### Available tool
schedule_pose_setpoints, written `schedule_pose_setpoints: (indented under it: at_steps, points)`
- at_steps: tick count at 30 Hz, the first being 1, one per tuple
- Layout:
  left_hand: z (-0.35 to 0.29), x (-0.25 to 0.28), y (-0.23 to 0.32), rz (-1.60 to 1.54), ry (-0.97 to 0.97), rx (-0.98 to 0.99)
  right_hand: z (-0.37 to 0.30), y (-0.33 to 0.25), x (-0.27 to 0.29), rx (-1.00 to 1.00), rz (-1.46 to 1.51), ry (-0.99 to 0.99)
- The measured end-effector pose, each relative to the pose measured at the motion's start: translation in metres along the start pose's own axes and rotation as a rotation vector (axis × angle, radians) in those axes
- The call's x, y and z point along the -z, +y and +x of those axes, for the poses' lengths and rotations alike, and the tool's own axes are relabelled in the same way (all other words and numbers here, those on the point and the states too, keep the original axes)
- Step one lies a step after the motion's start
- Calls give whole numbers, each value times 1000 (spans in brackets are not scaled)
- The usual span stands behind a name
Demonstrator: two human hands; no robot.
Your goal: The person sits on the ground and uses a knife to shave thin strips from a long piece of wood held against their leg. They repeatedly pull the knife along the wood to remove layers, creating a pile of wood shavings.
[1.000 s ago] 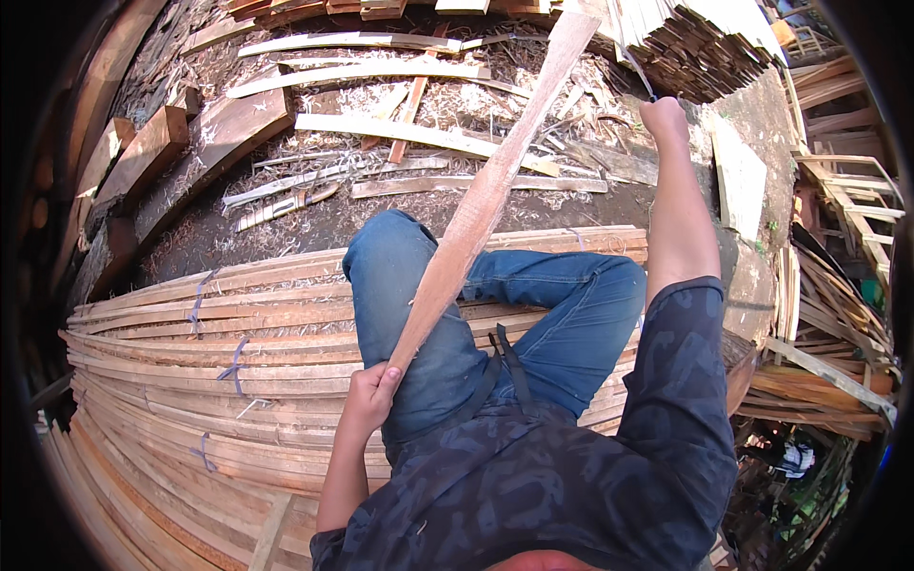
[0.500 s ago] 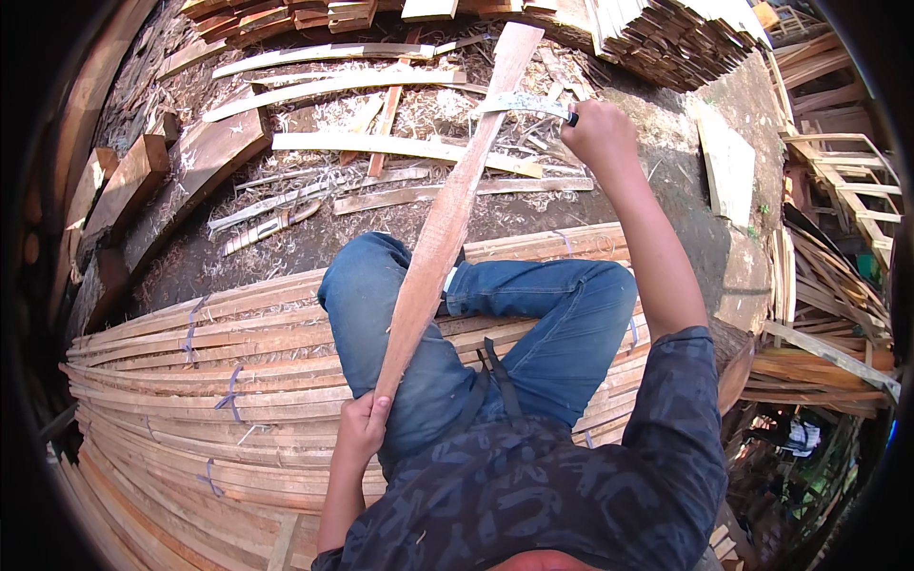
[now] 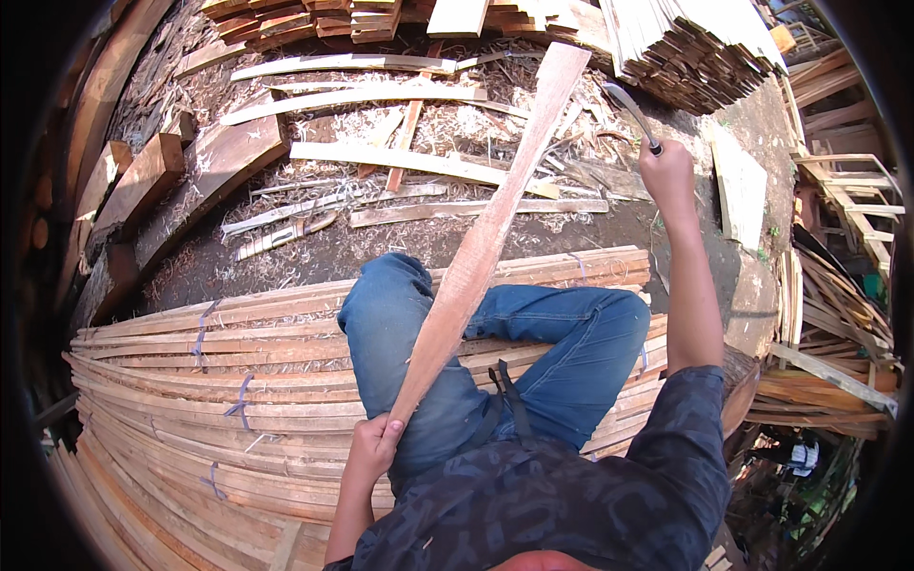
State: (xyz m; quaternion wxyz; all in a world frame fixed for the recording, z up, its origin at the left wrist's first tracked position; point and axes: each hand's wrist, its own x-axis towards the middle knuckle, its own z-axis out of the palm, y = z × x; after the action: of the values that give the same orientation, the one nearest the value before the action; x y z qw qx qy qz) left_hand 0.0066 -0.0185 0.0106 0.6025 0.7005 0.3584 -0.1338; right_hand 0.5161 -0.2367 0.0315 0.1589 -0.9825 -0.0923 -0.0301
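Observation:
My left hand [image 3: 374,445] is closed round the near end of a long flat wooden piece [image 3: 473,250], thumb on top. The piece slants away across my bent left leg, wider along its middle and at the far end, narrower between. My right hand [image 3: 666,173] is held out to the right, gripping the handle of a curved-bladed knife [image 3: 633,111]. Its thin metal blade stands apart from the wood, to the right of the far end. Most of the handle is hidden in my fist.
Bundled wooden strips [image 3: 276,381] lie beneath and left of my legs. Loose slats [image 3: 419,164] and shavings cover the ground ahead. Thick beams [image 3: 205,181] stand at left, board stacks [image 3: 700,52] at the back, and a pale board [image 3: 738,186] and more timber [image 3: 828,381] at right.
The blade was against the wood's far part; my right hand has drawn it off to the right. My left hand keeps its grip. The whole view has shifted slightly.

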Motion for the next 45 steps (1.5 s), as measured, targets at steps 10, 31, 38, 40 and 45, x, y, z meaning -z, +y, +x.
schedule_pose_setpoints:
  at_steps: [10, 31, 38, 40, 45]
  points:
    - [3, 7, 0, -23, -58, 6, 64, -12, -42, -92, -135, -74]
    - [2, 12, -13, 7, 2, -20, 89, 39, -35, -175, -267, -36]
    - [-2, 10, -4, 8, -22, 51, -18, -31, -8, 71, -39, -56]
    - [-2, 10, -2, -1, -24, 33, -32, -54, -8, 193, -61, -57]
    - [-1, 9, -2, 22, -14, -11, 18, -41, -33, 198, -212, -51]
